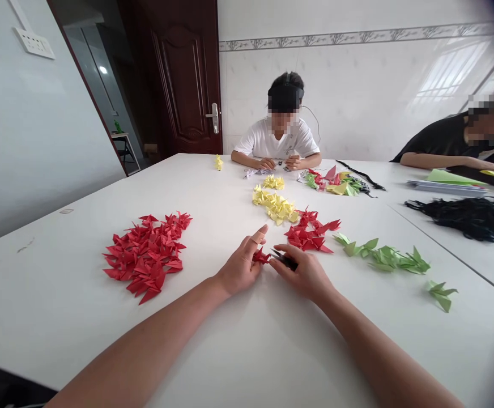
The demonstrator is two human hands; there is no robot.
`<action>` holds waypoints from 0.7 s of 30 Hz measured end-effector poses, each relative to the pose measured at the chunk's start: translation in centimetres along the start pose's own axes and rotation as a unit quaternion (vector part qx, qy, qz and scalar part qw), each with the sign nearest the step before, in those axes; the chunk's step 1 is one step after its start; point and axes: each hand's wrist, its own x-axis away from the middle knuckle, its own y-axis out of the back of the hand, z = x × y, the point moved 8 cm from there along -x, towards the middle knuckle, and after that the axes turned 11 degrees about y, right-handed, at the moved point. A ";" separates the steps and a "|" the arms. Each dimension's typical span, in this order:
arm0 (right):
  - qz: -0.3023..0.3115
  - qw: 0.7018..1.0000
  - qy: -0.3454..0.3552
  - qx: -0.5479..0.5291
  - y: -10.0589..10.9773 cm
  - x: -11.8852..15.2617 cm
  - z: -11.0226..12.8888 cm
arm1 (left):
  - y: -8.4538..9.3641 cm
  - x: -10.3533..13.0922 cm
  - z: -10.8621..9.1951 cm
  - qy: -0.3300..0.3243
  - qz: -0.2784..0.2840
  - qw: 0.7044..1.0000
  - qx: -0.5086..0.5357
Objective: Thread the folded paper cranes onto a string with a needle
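Observation:
A small red paper crane (261,256) is pinched in my left hand (243,263), with part of it hidden by the fingers. Closed around black tweezers (287,259) is my right hand (304,272); the thin tips point left, close beside the crane. I cannot tell whether the tips touch the paper. Just beyond my hands sits a small group of red cranes (310,231). A larger heap of red cranes (147,252) lies on the white table (213,351) to the left of my left hand.
Yellow cranes (276,205) lie farther back, and light green cranes (394,259) spread to the right. Black cords (468,216) and stacked paper (448,186) are at the right. Across the table a person in white (255,139) handles small pieces; another person (434,136) leans in at right.

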 end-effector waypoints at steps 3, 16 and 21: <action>-0.001 0.999 -0.004 -0.041 -0.1 0.0 -0.1 | 0.0 0.1 -0.3 -0.012 -0.006 1.000 0.000; -0.070 0.996 0.037 -0.045 -0.2 0.2 0.4 | 0.2 0.2 -1.0 -0.034 -0.011 0.999 -0.041; -0.259 0.965 -0.052 0.008 4.5 0.9 -2.4 | 5.6 -0.6 0.2 0.023 -0.172 0.958 -0.226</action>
